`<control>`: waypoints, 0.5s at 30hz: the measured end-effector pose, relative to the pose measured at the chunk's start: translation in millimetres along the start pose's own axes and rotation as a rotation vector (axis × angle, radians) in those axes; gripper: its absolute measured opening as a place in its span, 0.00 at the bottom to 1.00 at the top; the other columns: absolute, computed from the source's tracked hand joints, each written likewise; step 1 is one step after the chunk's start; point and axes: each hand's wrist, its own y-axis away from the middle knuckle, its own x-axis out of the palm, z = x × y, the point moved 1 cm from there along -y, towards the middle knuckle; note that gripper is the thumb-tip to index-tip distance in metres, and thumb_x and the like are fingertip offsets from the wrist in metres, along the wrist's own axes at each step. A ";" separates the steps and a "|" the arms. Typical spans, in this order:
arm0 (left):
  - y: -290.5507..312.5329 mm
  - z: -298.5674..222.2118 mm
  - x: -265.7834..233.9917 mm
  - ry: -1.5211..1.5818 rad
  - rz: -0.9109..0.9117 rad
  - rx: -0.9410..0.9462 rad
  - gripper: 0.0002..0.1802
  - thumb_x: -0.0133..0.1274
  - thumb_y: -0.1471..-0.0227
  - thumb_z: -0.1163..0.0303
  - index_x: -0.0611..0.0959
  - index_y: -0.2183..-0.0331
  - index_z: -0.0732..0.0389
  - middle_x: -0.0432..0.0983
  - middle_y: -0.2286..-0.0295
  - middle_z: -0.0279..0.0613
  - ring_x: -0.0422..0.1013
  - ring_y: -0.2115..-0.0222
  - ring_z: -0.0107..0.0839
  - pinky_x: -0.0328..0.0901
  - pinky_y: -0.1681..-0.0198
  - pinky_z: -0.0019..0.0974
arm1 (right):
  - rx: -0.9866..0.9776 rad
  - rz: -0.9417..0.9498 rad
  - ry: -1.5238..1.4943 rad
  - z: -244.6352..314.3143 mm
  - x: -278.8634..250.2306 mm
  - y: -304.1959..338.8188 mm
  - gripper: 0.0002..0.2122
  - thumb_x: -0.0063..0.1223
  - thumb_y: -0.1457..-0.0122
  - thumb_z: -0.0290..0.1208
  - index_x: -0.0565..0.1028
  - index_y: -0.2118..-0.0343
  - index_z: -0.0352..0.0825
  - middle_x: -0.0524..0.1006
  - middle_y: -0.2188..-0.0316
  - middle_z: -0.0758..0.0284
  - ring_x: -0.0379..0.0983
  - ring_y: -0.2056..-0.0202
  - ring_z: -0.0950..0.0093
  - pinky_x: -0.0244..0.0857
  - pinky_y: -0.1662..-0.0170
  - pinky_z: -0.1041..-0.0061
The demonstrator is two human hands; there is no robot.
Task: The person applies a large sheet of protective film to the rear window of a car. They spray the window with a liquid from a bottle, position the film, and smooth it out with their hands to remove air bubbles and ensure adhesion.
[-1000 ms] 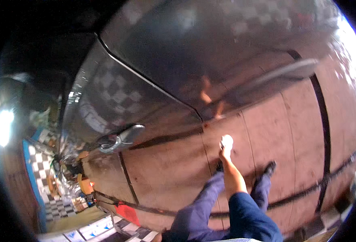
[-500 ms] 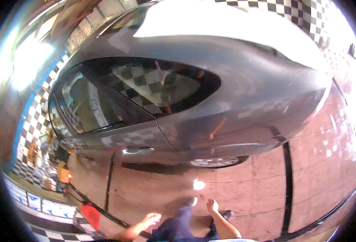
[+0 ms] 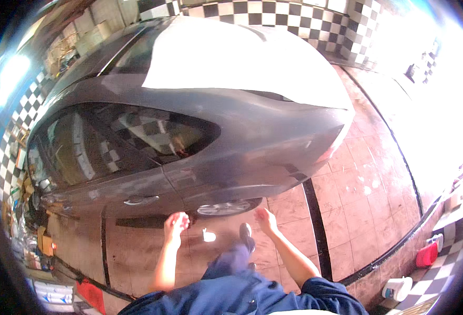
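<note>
My left hand [image 3: 176,226] is raised in front of me with its fingers loosely bent and apart, holding nothing I can see. To its right my right hand [image 3: 265,220] has its fingers curled in, and nothing shows in them. Both hands hang in the air, apart from the dark grey car [image 3: 263,142] standing side-on before me. Beyond my hands are the car's rear wheel [image 3: 226,208] and door handle [image 3: 141,200]. A white sheet-like cover [image 3: 231,58] lies over the rear window and trunk area.
A small bright white patch [image 3: 209,235] shows on the tiled floor [image 3: 347,220], crossed by dark strips. At right stand a white bucket [image 3: 397,289] and a red container [image 3: 427,255]. A red item [image 3: 90,295] and clutter lie at left.
My view has swung to the right, so the car sits further left. Both hands have risen and reach further forward. Buckets at the right have come into view.
</note>
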 end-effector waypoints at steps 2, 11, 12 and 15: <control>-25.2 -14.6 10.4 0.068 -0.050 0.104 0.15 0.53 0.46 0.58 0.79 0.64 0.60 0.78 0.70 0.37 0.74 0.72 0.26 0.70 0.70 0.30 | -0.269 0.071 0.580 109.5 31.0 -9.1 0.08 0.52 0.44 0.27 0.75 0.61 0.33 0.78 0.70 0.60 0.76 0.68 0.72 0.68 0.65 0.74; -96.7 -185.2 92.1 0.313 -0.161 0.520 0.15 0.51 0.44 0.64 0.78 0.58 0.63 0.77 0.64 0.44 0.74 0.66 0.29 0.71 0.64 0.31 | -0.807 0.234 0.630 365.1 136.7 -110.4 0.08 0.53 0.45 0.29 0.75 0.62 0.35 0.76 0.73 0.61 0.74 0.72 0.65 0.69 0.68 0.69; -107.0 -201.7 102.8 0.321 -0.145 0.563 0.16 0.51 0.44 0.64 0.76 0.57 0.64 0.76 0.63 0.45 0.74 0.66 0.30 0.72 0.63 0.32 | -0.816 0.236 0.682 387.8 147.1 -124.4 0.08 0.53 0.45 0.29 0.75 0.63 0.34 0.77 0.73 0.61 0.74 0.73 0.67 0.70 0.69 0.71; -128.8 -244.7 123.8 0.347 -0.101 0.642 0.18 0.50 0.43 0.65 0.74 0.53 0.64 0.75 0.61 0.44 0.73 0.62 0.31 0.71 0.60 0.36 | -1.025 0.274 0.601 434.0 179.9 -159.9 0.08 0.54 0.46 0.29 0.75 0.63 0.33 0.78 0.73 0.61 0.75 0.74 0.69 0.71 0.69 0.72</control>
